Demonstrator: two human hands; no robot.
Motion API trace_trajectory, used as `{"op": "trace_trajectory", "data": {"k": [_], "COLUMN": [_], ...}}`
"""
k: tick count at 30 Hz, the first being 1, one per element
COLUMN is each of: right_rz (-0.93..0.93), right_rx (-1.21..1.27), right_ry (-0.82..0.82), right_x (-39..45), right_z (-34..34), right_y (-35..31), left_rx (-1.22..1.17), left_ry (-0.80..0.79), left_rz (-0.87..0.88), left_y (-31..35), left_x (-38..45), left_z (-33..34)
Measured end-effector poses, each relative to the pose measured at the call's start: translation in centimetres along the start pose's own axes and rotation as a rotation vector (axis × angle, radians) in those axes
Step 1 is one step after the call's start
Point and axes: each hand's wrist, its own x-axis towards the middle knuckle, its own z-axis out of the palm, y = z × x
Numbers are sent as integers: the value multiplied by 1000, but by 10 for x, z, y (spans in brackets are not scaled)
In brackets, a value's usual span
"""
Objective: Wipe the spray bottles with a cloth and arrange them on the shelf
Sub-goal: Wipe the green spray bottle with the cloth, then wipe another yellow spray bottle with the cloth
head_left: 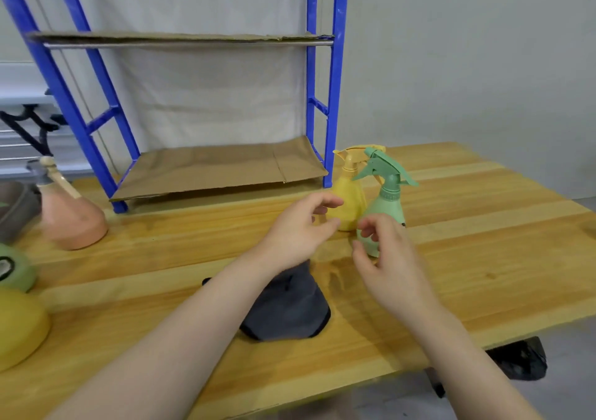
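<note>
A yellow spray bottle (pixel 350 200) and a green spray bottle (pixel 388 203) stand upright side by side on the wooden table (pixel 483 258), just right of the blue shelf (pixel 332 97). My left hand (pixel 300 232) hovers open in front of the yellow bottle, fingers curled, not touching it. My right hand (pixel 387 265) is open just before the green bottle's base. A dark grey cloth (pixel 287 307) lies crumpled on the table under my left wrist. The shelf's cardboard boards (pixel 222 168) hold nothing.
A pink bottle (pixel 69 216) with a beige pump stands at the left. At the far left edge sit a grey tray (pixel 14 207), a green object (pixel 14 268) and a yellow object (pixel 17 326). A black bag (pixel 522 361) lies below the table's right edge.
</note>
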Motion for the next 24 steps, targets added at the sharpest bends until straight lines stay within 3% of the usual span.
{"op": "trace_trajectory", "data": {"k": [7, 12, 20, 24], "right_rz": [-129, -103, -252, -259], "right_rx": [-11, -77, -50, -95], "right_ry": [-387, -508, -664, -659], "right_x": [-14, -15, -20, -15], "right_z": [53, 83, 126, 134], "right_y": [-62, -87, -134, -144], "left_rx": [188, 240, 504, 432], "left_ry": [157, 376, 877, 1182], "left_rz": [-53, -106, -3, -107], "left_y": [-23, -42, -45, -68], "left_x": [-83, -153, -231, -251], "left_z": [-78, -125, -163, -170]}}
